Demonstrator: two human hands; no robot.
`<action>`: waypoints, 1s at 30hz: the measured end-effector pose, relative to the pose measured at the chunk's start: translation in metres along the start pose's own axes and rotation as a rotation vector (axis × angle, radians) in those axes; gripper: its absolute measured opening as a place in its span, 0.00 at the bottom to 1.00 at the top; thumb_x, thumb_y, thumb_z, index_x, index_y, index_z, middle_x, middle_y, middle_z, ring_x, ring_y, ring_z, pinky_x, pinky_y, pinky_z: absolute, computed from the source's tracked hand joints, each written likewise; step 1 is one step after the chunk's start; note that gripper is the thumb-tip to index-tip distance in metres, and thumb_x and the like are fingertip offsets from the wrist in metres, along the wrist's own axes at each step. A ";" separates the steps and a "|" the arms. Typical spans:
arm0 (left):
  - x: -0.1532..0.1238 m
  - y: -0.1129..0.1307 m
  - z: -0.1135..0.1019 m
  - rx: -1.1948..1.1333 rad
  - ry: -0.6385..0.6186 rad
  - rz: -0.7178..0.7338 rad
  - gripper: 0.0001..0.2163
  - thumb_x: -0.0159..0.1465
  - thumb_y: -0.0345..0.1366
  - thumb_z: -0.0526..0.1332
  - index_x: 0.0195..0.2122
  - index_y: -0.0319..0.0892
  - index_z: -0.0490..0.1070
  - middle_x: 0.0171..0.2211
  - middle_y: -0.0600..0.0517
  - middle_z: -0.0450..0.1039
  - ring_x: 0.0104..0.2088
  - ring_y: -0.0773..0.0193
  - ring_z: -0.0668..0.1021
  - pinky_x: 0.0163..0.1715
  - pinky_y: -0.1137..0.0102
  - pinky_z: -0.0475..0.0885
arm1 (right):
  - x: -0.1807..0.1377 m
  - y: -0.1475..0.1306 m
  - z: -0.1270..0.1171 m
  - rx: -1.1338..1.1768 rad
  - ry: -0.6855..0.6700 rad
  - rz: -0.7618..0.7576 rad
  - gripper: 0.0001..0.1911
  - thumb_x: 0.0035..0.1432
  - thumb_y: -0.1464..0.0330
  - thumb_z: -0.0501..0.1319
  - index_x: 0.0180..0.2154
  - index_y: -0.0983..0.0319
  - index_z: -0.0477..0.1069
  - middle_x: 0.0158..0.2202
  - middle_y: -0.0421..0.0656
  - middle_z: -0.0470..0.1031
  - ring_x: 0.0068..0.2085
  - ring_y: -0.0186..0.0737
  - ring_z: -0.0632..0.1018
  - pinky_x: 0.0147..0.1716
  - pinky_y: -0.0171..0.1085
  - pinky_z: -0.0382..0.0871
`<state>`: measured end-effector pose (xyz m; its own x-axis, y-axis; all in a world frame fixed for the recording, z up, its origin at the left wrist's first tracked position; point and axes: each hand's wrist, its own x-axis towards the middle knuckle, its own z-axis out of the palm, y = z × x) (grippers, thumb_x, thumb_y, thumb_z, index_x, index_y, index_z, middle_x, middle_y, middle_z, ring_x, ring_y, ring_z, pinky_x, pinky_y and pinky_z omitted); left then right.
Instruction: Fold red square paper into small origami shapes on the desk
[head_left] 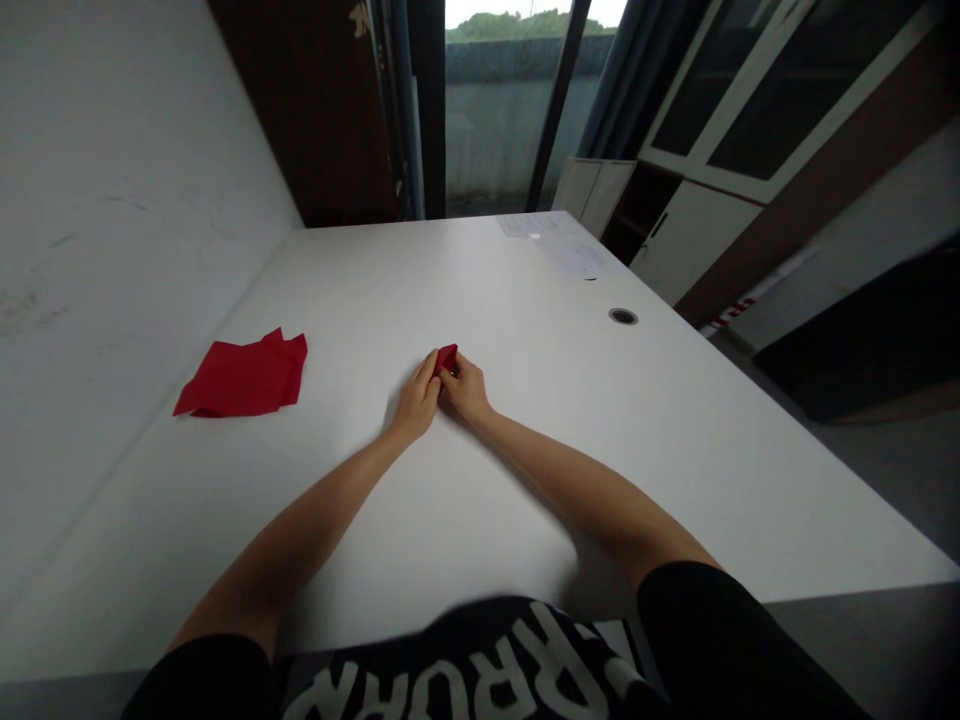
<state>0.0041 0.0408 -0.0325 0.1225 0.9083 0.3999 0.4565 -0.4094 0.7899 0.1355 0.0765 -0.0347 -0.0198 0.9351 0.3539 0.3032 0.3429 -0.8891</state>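
A small folded piece of red paper (447,357) is held between my two hands near the middle of the white table. My left hand (418,398) grips its left side, with the fingers pressed along the paper. My right hand (465,386) pinches it from the right, thumb and fingers closed on the near part. The hands cover much of the paper, so its full shape is hidden. Well to the left lie several loose red paper sheets (244,378), overlapping, with uneven edges.
The white table (360,290) meets a wall (112,200) on the left. White paper sheets (559,248) lie at its far right corner, near a round cable hole (622,316). Beyond stand a glass door (510,120) and a cabinet (694,235).
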 end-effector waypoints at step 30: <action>0.001 0.005 -0.002 -0.743 0.132 -0.434 0.17 0.66 0.48 0.62 0.50 0.43 0.76 0.52 0.44 0.77 0.50 0.55 0.79 0.52 0.58 0.75 | -0.001 -0.006 -0.021 -0.499 -0.237 -0.278 0.13 0.64 0.70 0.58 0.50 0.58 0.74 0.45 0.44 0.80 0.43 0.42 0.78 0.41 0.36 0.67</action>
<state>0.0052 0.0398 -0.0269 -0.0534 0.9985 0.0076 -0.2599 -0.0212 0.9654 0.1540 0.0711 -0.0233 -0.3561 0.8310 0.4273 0.6643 0.5468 -0.5096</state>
